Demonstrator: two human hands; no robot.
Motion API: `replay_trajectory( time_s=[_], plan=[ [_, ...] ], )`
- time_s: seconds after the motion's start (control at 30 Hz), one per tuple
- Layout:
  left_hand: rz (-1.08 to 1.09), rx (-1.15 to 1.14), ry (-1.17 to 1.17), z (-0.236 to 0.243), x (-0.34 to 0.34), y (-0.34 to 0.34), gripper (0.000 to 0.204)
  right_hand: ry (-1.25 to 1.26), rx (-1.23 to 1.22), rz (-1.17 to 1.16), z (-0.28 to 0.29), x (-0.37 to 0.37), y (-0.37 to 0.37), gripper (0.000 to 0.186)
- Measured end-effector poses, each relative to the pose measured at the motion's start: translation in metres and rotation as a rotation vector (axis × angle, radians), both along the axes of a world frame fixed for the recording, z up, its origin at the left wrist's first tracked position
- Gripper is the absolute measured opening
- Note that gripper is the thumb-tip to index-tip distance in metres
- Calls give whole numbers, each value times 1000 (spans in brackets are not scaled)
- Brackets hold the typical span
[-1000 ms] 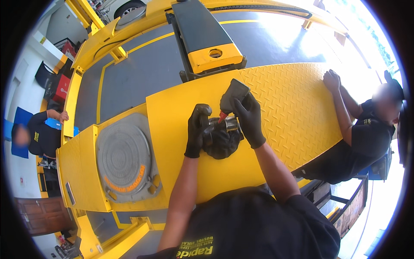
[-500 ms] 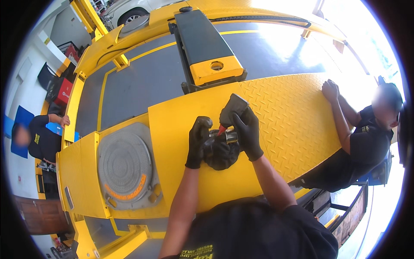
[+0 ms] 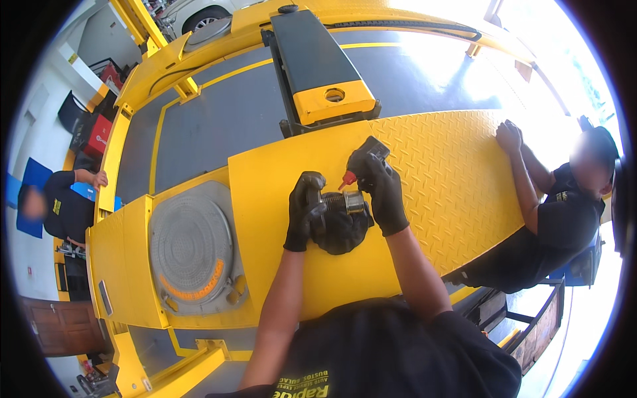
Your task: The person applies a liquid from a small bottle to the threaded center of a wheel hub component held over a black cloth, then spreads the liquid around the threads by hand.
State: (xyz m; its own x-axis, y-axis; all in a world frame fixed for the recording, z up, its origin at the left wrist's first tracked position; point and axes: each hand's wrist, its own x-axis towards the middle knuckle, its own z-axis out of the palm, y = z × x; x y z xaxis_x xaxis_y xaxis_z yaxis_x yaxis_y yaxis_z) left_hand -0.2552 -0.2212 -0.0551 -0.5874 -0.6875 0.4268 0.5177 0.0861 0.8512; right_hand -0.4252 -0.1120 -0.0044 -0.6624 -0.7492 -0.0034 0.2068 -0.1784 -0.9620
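Note:
My left hand (image 3: 304,211), in a black glove, is closed round one end of a metal part (image 3: 354,201) with a threaded stretch and a shiny cylindrical end. Just below the metal lies a dark, rounded, lumpy thing (image 3: 343,233); whether it is cloth or rubber I cannot tell. Also gloved in black, my right hand (image 3: 387,192) grips a small dark squeeze bottle (image 3: 366,154). Its red nozzle (image 3: 348,178) points down and left, a little above the threads. Both hands are over the smooth yellow plate (image 3: 265,179).
A person (image 3: 564,212) leans on the yellow tread plate (image 3: 444,179) at right; another person (image 3: 63,205) stands at far left. A round grey turntable (image 3: 192,245) is set into the yellow lift at left. Beyond the plate is a black-and-yellow jack beam (image 3: 318,66).
The bottle and its red nozzle have lifted away from the metal part, so the threads and shiny end show more. My left hand still holds the part, slightly higher in view.

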Motion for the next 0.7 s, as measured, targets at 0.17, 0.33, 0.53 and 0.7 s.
replay_trajectory(
  time_s=[0.17,0.33,0.53,0.7],
  plan=[
    [18,-1,-1,-3,-3,-3,41,-1071,-71,231,-18,-42,-13,26],
    [-7,83,-20,-4,-6,0,47,-1408,-365,330,-31,-61,-20,24],
    [7,112,-21,-2,-3,-3,50,-1498,-275,-35,-33,-61,-40,21],
    [9,90,-28,1,-2,-2,52,-1463,-294,94,-57,-60,-23,43]
  ],
)
